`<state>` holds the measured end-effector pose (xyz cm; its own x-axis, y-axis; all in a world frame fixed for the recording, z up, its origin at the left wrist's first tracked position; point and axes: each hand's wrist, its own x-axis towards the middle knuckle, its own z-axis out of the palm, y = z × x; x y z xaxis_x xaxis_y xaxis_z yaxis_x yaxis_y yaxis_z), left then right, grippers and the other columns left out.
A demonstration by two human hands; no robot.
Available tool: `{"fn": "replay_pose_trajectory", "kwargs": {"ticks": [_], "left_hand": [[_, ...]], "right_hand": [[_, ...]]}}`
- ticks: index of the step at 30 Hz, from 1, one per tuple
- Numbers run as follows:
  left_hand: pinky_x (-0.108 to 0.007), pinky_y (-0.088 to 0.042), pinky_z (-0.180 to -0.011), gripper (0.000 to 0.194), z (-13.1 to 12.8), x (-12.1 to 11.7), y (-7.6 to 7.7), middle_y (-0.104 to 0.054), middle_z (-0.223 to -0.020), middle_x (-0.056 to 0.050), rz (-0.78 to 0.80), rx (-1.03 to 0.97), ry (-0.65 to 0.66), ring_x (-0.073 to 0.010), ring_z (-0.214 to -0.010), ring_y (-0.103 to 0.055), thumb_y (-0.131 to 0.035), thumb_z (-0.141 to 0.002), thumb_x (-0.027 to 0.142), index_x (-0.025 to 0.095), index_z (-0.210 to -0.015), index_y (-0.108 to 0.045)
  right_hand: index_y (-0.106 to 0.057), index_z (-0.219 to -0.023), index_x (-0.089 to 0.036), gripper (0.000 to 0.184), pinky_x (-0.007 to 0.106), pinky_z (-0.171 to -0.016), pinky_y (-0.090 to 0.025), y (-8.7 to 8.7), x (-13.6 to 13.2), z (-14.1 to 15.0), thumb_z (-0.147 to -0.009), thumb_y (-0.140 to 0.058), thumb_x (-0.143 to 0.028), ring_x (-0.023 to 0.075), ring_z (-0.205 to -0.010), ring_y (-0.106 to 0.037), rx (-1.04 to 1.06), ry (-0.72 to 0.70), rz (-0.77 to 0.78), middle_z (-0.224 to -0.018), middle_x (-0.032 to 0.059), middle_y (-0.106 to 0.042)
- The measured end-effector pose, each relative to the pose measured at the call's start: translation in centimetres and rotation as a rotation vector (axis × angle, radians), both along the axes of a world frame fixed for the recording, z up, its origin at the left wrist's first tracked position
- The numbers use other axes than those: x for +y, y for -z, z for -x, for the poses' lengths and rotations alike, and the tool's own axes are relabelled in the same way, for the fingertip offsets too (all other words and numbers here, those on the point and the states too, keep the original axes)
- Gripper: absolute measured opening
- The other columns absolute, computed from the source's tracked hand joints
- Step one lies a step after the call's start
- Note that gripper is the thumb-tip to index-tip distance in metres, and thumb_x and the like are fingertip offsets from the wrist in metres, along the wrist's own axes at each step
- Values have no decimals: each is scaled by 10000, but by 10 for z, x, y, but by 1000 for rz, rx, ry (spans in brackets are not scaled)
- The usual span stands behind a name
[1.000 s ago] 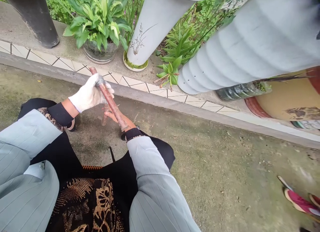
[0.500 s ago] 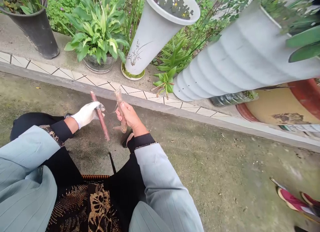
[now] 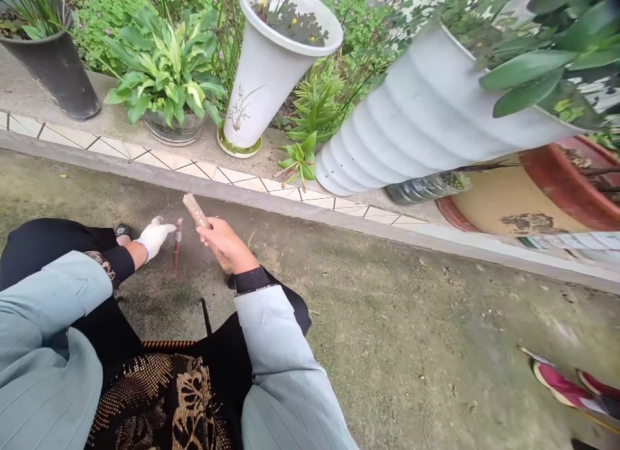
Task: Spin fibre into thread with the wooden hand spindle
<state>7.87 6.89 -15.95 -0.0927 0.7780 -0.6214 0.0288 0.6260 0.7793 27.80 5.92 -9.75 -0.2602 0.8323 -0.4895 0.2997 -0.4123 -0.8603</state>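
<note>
My left hand point(image 3: 154, 237), in a white glove, is at the left over the ground. Its fingers stretch toward a reddish-brown stick point(image 3: 177, 256), which looks blurred and nearly upright just beyond the fingertips. Whether they touch is unclear. My right hand point(image 3: 223, 240), ungloved, is closed around a paler, pinkish-brown stick point(image 3: 194, 210). This stick slants, its upper end pointing up and left past my thumb, and its lower end shows under the hand. My palm covers its middle.
A low concrete ledge with a tiled face point(image 3: 213, 172) runs across in front. On it stand a black pot point(image 3: 62, 75), a leafy potted plant point(image 3: 169, 69), a tall white planter point(image 3: 264, 82) and a ribbed planter point(image 3: 411, 121). Another person's pink shoes point(image 3: 557, 382) are at right.
The reddish-brown stick has swung from slanted across my gloved hand to nearly upright beyond its fingertips. My right hand has moved left and down, its stick now tilted left. The view has shifted right.
</note>
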Motion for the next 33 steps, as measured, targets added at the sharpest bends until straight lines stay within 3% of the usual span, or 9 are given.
{"fn": "replay_pose_trajectory", "kwargs": {"ticks": [2,3,6,9,13,18,26,29,33], "left_hand": [[-350,-434,-1002,505,-6,4,-15,-632,-1233,-62,-132,-70,-15,-267,-1264,-504,-746,-700,366,241,-1158,-574],[-354,-430,-1015,470,-10,8,-24,-622,-1265,-72,-196,-281,47,-261,-1255,-515,-698,-759,426,223,-1170,-591],[-363,-457,-991,473,-25,20,-52,-680,-1131,-116,-208,-645,149,-261,-1120,-600,-680,-774,535,137,-1028,-659],[-371,-509,-883,393,-35,33,-77,-705,-886,-113,-185,-658,112,-231,-872,-664,-700,-783,484,96,-833,-662],[-366,-519,-894,294,-36,50,-101,-701,-867,-83,-321,-680,-31,-206,-878,-672,-645,-852,412,119,-830,-637],[-365,-531,-861,194,-37,55,-98,-701,-874,-63,-272,-721,-41,-204,-872,-678,-653,-837,328,138,-817,-625],[-341,-534,-832,281,-58,48,-89,-703,-911,-86,-192,-733,-51,-201,-875,-673,-553,-887,395,128,-881,-641],[-351,-535,-851,328,-61,52,-104,-706,-959,-98,-249,-774,-38,-203,-890,-675,-524,-905,434,134,-967,-640],[-379,-522,-915,263,-64,56,-120,-706,-971,-71,-324,-774,-57,-224,-974,-672,-563,-895,414,163,-943,-624]], "right_hand": [[-553,-809,-164,93,208,-487,-411,3,2,7,-821,-564,-255,85,-480,-504,-7,-33,13,-586,-26,-561],[-549,-809,-164,91,206,-491,-414,4,4,11,-821,-563,-254,83,-482,-506,14,-38,16,-589,-28,-559],[-533,-819,-164,103,200,-502,-422,1,9,18,-805,-579,-255,77,-487,-502,128,-42,25,-597,-35,-559],[-540,-866,-160,155,208,-538,-440,-2,13,17,-819,-570,-304,81,-518,-509,276,-68,1,-615,-30,-561],[-557,-987,-176,253,230,-616,-457,-1,11,8,-833,-569,-377,102,-620,-548,186,-74,-179,-724,-17,-591],[-588,-1087,-196,326,252,-652,-422,-2,8,-5,-887,-507,-441,133,-643,-532,-204,-18,-428,-723,-11,-594],[-565,-1203,-167,407,349,-753,-422,-19,6,-6,-907,-517,-443,267,-857,-605,-659,-59,-525,-1000,149,-659],[-570,-1165,-196,361,317,-728,-427,-21,4,-9,-888,-547,-426,229,-823,-596,-586,22,-549,-956,111,-649],[-545,-904,-205,252,229,-547,-399,-20,2,-14,-885,-496,-452,111,-549,-480,-89,90,-363,-643,-28,-519]]}}
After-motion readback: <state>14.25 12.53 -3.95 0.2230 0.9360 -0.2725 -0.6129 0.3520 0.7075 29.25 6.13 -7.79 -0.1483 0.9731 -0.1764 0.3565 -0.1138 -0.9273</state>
